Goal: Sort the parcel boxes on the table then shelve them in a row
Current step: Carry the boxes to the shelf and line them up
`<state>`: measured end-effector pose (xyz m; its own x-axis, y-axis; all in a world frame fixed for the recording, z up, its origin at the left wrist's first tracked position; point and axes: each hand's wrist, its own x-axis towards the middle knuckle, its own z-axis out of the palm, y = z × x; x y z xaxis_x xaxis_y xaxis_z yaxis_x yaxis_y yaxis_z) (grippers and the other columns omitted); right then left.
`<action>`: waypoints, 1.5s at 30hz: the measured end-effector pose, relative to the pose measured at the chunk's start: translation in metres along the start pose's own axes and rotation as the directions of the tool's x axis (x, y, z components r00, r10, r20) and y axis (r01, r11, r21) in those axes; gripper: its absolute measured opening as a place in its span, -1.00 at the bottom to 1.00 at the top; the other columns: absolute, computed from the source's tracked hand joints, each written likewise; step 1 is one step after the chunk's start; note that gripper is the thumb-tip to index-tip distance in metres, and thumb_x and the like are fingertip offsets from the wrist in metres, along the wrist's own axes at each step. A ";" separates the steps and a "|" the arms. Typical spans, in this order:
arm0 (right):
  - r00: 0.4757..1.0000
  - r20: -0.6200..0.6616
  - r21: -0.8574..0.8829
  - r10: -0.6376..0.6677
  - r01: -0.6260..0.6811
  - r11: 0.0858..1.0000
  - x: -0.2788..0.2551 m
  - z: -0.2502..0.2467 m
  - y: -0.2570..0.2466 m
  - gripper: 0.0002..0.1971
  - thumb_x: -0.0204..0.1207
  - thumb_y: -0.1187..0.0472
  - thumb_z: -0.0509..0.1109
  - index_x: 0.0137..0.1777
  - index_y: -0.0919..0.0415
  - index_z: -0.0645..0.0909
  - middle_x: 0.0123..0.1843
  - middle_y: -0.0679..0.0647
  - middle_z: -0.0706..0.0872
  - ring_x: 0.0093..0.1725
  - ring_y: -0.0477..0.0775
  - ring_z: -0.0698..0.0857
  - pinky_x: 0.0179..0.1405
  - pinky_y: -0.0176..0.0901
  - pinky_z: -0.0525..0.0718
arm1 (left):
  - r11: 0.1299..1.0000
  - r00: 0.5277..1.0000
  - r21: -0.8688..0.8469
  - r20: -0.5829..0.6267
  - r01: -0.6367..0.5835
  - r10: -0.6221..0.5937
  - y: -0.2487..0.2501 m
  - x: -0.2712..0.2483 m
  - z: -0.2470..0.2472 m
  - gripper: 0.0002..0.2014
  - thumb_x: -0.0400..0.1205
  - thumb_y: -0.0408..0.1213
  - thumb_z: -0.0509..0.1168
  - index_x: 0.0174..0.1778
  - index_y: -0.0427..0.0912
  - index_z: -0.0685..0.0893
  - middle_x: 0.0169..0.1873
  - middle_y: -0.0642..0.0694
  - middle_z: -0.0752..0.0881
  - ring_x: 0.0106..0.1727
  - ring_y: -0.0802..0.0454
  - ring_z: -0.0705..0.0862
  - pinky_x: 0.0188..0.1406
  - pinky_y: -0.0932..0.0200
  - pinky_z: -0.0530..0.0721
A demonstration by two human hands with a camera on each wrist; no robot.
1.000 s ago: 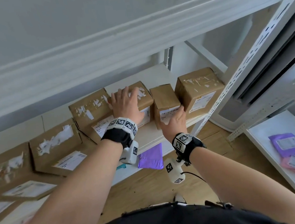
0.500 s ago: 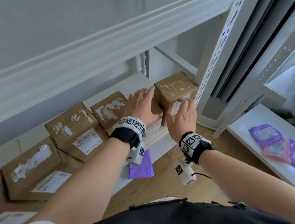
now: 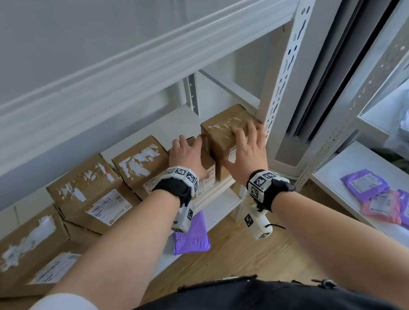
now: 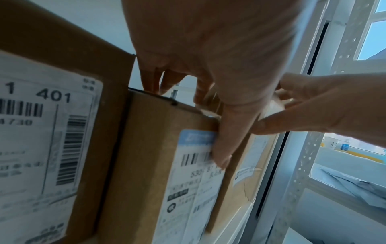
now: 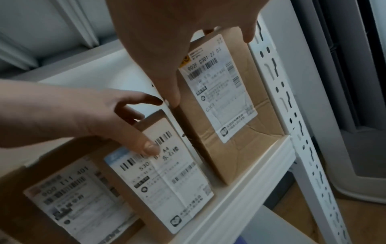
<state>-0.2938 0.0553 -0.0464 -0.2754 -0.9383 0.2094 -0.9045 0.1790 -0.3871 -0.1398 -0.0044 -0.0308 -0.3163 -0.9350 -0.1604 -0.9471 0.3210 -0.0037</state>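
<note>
Cardboard parcel boxes stand in a row on the white shelf (image 3: 218, 199), labels facing me. Taking the perforated shelf post (image 3: 288, 68) as my landmark: the end box (image 3: 223, 132) stands just beside the post, and my right hand (image 3: 245, 150) rests over its top front edge, fingers spread and fairly straight on the taped top, thumb down near its front left corner; nothing is clenched. Next away from the post is the narrow box (image 5: 158, 173); my left hand (image 3: 185, 154) lies on it, fingers reaching over the top, thumb pressed on its front label, a loose hold. Farther from the post stands the box marked 401 (image 4: 48, 132), touching the narrow one.
</note>
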 end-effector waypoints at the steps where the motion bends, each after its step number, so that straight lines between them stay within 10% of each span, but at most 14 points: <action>1: 1.000 0.007 -0.003 -0.005 0.005 1.000 0.001 0.001 0.001 -0.18 0.40 -0.14 0.54 0.57 0.15 0.29 0.71 0.34 0.09 0.69 0.49 -0.11 0.69 0.35 0.00 | 1.000 1.000 -0.007 -0.016 -0.001 0.001 0.001 0.000 0.001 0.07 0.28 0.11 0.63 0.63 -0.01 0.19 0.46 -0.32 0.40 0.48 -0.27 0.34 0.43 -0.07 0.42; 18: 0.998 -0.024 -0.129 -0.059 0.055 0.990 0.019 0.008 -0.013 -0.20 0.30 -0.29 0.57 0.28 0.35 0.50 0.52 0.55 0.38 0.55 0.57 0.32 0.61 0.37 0.17 | 0.987 0.989 -0.153 -0.126 0.058 -0.078 0.012 0.003 0.011 -0.14 0.25 0.00 0.65 0.42 -0.11 0.42 0.28 -0.21 0.51 0.35 -0.22 0.46 0.38 -0.07 0.46; 28: 0.992 0.066 -0.149 -0.112 0.121 0.981 0.041 0.014 -0.004 -0.19 0.48 -0.34 0.37 0.47 0.30 0.33 0.67 0.52 0.08 0.69 0.49 0.02 0.69 0.30 -0.06 | 0.977 0.984 -0.207 -0.154 0.058 -0.091 0.012 0.013 0.013 -0.11 0.25 -0.02 0.67 0.45 -0.14 0.42 0.32 -0.22 0.49 0.38 -0.22 0.42 0.42 -0.07 0.42; 45: 0.983 0.130 -0.325 -0.129 0.165 0.931 0.045 -0.004 0.004 -0.23 0.52 -0.38 0.25 0.46 0.26 0.32 0.65 0.49 0.17 0.62 0.47 0.18 0.59 0.30 0.04 | 0.949 0.970 -0.311 -0.210 0.050 -0.120 0.014 0.025 0.020 -0.06 0.20 0.02 0.69 0.45 -0.15 0.43 0.34 -0.20 0.49 0.40 -0.22 0.39 0.41 -0.10 0.45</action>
<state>-0.3115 0.0144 -0.0355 -0.1121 -0.9839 0.1391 -0.9935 0.1084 -0.0337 -0.1600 -0.0197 -0.0548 -0.2049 -0.9774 0.0524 -0.9317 0.2112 0.2954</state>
